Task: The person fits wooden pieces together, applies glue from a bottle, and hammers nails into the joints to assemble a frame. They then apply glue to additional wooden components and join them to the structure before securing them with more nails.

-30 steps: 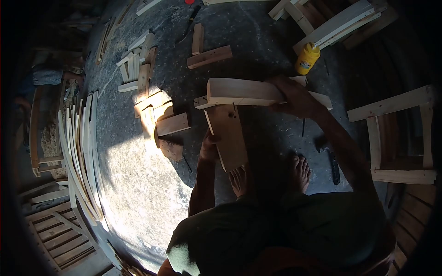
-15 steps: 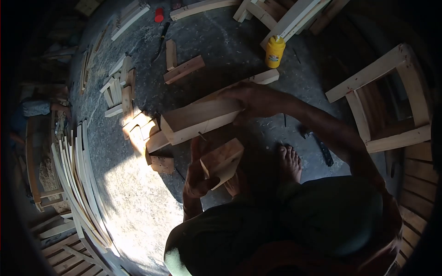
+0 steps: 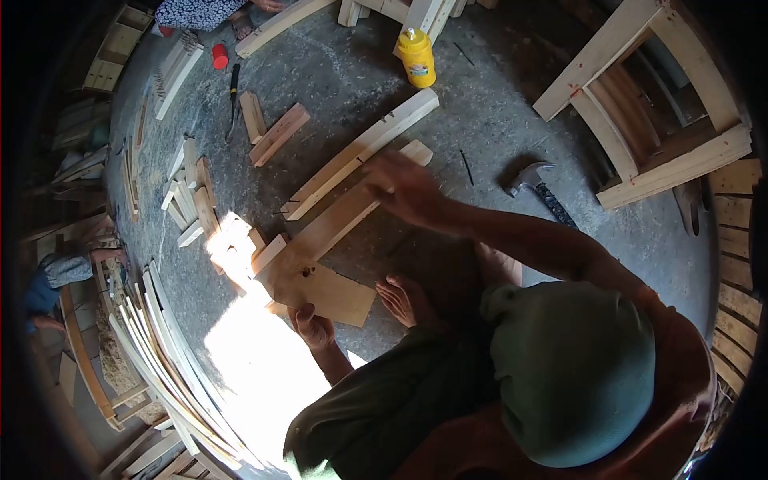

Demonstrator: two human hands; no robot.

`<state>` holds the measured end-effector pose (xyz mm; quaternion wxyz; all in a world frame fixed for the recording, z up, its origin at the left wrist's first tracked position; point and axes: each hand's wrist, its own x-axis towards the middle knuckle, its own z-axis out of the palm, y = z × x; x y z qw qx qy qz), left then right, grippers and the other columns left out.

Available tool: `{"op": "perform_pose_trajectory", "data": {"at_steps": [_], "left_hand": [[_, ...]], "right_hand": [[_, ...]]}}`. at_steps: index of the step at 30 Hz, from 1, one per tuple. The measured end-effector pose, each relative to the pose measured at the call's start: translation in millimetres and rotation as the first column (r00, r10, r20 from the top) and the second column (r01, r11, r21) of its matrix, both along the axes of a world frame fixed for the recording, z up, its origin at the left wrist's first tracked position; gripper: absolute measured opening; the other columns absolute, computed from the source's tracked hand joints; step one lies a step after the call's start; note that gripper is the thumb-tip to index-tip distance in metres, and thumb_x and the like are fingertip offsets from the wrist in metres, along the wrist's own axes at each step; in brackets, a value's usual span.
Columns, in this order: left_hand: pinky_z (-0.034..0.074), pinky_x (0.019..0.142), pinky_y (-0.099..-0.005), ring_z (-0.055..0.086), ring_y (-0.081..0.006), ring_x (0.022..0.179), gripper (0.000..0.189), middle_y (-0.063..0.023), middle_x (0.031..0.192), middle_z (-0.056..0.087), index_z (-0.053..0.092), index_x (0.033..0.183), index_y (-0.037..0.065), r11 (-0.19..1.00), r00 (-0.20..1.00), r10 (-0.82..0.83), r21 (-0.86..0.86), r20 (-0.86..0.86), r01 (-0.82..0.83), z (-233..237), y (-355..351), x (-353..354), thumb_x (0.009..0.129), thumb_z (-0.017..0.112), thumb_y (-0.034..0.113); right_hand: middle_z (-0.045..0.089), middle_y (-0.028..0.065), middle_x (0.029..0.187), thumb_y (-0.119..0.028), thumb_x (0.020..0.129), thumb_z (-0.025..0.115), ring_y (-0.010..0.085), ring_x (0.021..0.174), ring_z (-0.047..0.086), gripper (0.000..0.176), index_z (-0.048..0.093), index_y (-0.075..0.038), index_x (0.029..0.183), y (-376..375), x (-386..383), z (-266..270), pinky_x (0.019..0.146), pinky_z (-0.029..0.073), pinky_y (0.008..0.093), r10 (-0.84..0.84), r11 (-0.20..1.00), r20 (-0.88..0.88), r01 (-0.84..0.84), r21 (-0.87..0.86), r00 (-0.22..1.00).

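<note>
My left hand (image 3: 314, 326) grips the lower left edge of a short, wide wood block (image 3: 332, 296), which has dark knots on its face. That block lies across the lower end of a long wooden piece (image 3: 340, 218). Over the upper part of the long piece is my right hand (image 3: 400, 189), slightly blurred, with its fingers apart and nothing visible in them. Another long beam (image 3: 364, 152) with nails in it lies on the floor just beyond. My bare foot (image 3: 404, 300) is right of the block.
A yellow bottle (image 3: 417, 60) stands beyond the beams. A hammer (image 3: 544, 192) lies to the right, near a wooden frame (image 3: 608, 128). Thin strips (image 3: 160, 352) and small offcuts (image 3: 192, 188) are on the left. Other people (image 3: 68, 272) are at the left and top edges.
The left hand's block has turned and now rests over the long piece. The right hand has let go of the wood it held. The view has shifted, showing more of the hammer.
</note>
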<state>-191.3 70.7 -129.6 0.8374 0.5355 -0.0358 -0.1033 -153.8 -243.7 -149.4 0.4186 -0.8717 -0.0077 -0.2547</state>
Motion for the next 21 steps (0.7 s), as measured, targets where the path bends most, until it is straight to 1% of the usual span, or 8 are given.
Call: {"op": "perform_pose_trajectory", "data": {"at_steps": [3,5,9,11,13,15,18,21], "left_hand": [[0.043,0.108,-0.0438,0.054,-0.0313,0.126,0.085,-0.0171,0.136,0.053,0.037,0.144,-0.006,1.000,1.000,0.005,-0.015,0.000,-0.005,-12,7,-3,0.076,0.076,0.026],[0.043,0.108,-0.0436,0.054,-0.0313,0.126,0.087,-0.0168,0.137,0.053,0.036,0.145,-0.005,0.999,0.999,0.034,-0.006,0.004,-0.034,-12,13,-7,0.074,0.076,0.026],[0.040,0.105,-0.0386,0.053,-0.0279,0.124,0.081,-0.0160,0.137,0.053,0.049,0.138,-0.006,0.973,0.996,-0.092,0.211,-0.016,0.093,4,22,-16,0.068,0.075,0.026],[0.038,0.105,-0.0377,0.050,-0.0275,0.126,0.072,-0.0165,0.137,0.053,0.058,0.130,-0.007,0.952,0.992,-0.126,0.283,0.000,0.121,18,16,-16,0.068,0.074,0.026],[0.037,0.105,-0.0382,0.048,-0.0294,0.127,0.072,-0.0176,0.137,0.052,0.059,0.129,-0.007,0.921,0.988,-0.155,0.363,0.013,0.140,30,11,-13,0.067,0.075,0.025],[0.036,0.107,-0.0396,0.046,-0.0324,0.130,0.071,-0.0197,0.138,0.051,0.060,0.128,-0.006,0.868,0.965,-0.228,0.476,0.127,0.143,44,2,-6,0.066,0.078,0.022],[0.036,0.110,-0.0421,0.045,-0.0367,0.133,0.068,-0.0224,0.138,0.051,0.062,0.127,-0.005,0.800,0.938,-0.285,0.588,0.196,0.119,71,-24,-7,0.065,0.081,0.013],[0.042,0.107,-0.0439,0.048,-0.0372,0.132,0.061,-0.0230,0.138,0.052,0.064,0.125,0.000,0.745,0.861,-0.328,0.666,0.388,-0.016,69,-41,-7,0.066,0.080,0.001]], "right_hand": [[0.062,0.0190,0.118,-0.028,0.084,0.073,0.0403,0.103,0.065,0.046,0.058,-0.009,0.123,-89,-16,-37,0.087,0.055,0.0492,-0.250,0.967,-0.486,0.188,-0.174,0.838],[0.062,0.0194,0.117,-0.023,0.085,0.071,0.0408,0.102,0.065,0.040,0.057,-0.007,0.119,-122,-38,-67,0.085,0.054,0.0499,-0.332,0.932,-0.525,0.186,-0.310,0.784],[0.062,0.0184,0.116,-0.003,0.082,0.067,0.0410,0.099,0.064,0.038,0.057,-0.004,0.119,-148,-53,-116,0.082,0.052,0.0508,-0.214,0.924,-0.367,0.066,-0.376,0.905],[0.063,0.0174,0.115,-0.003,0.082,0.069,0.0389,0.098,0.064,0.038,0.059,-0.004,0.118,-119,-41,-52,0.081,0.053,0.0481,-0.125,0.883,-0.157,0.038,-0.468,0.980],[0.063,0.0160,0.113,-0.009,0.084,0.072,0.0353,0.099,0.064,0.040,0.059,-0.004,0.121,-82,-30,15,0.079,0.054,0.0462,0.001,0.995,-0.260,-0.027,-0.097,0.966],[0.063,0.0162,0.112,-0.017,0.085,0.076,0.0324,0.099,0.065,0.049,0.058,-0.006,0.129,-46,-22,101,0.079,0.056,0.0448,0.242,0.969,-0.235,-0.247,0.010,0.941],[0.062,0.0183,0.114,-0.022,0.083,0.079,0.0316,0.100,0.066,0.062,0.053,-0.006,0.137,7,-10,195,0.078,0.057,0.0429,0.566,0.822,-0.014,-0.566,-0.061,0.824],[0.064,0.0222,0.112,-0.023,0.081,0.081,0.0325,0.099,0.068,0.067,0.051,-0.003,0.138,44,3,232,0.078,0.057,0.0433,0.658,0.722,-0.034,-0.644,-0.253,0.752]]}}
